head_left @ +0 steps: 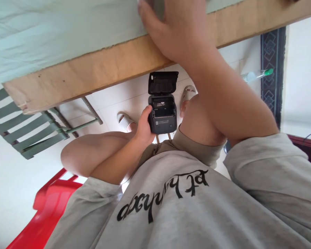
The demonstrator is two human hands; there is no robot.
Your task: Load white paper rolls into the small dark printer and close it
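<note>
My left hand (145, 126) is closed around the side of a small black portable label printer (162, 125), holding it above my lap and below the table edge. The printer's hinged lid (163, 83) stands up and open. Inside the hollow compartment (162, 106) a pale sticker shows, and more small print is on the front. My right hand (182, 27) reaches over the wooden table edge at the top, its thumb stretched apart. The frame cuts off its other fingers, and a blurred dark thing near the thumb cannot be made out.
A pale green cloth (67, 31) covers the table, with a bare wooden edge (93, 72). At left stand a green slatted seat (28, 128) and a red plastic chair (52, 200). A clear bottle with a green cap (268, 72) is at right, near a dark patterned floor border (271, 48).
</note>
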